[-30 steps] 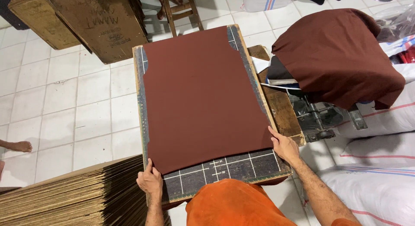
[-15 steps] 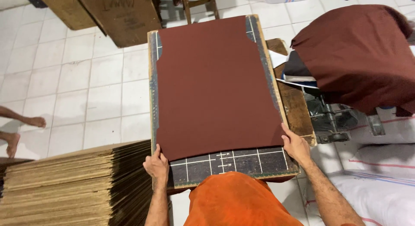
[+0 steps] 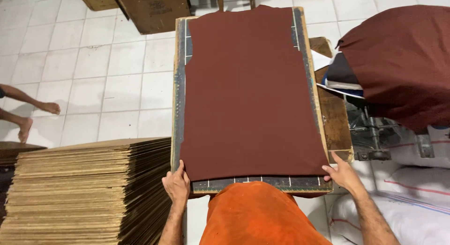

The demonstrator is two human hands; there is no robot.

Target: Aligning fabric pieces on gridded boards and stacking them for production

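A maroon cut fabric panel [image 3: 248, 95] lies flat on a dark printing board [image 3: 179, 85] with white grid marks and a wooden edge. My left hand [image 3: 176, 185] rests on the panel's near left corner, fingers pressed on the cloth. At the near right corner my right hand [image 3: 341, 174] touches the fabric's edge with the fingers spread. An orange garment [image 3: 255, 217] covers my body just below the board.
A tall stack of cardboard sheets [image 3: 84, 189] stands at the lower left. More maroon fabric [image 3: 403, 57] is draped over a stand on the right. Another person's bare feet [image 3: 35, 115] rest on the white tiled floor at the left. White sacks [image 3: 412, 198] lie at the lower right.
The view has shifted, so the board sits further right and lower in the frame. Both hands stay at the panel's near corners. The other person's feet have come more into view.
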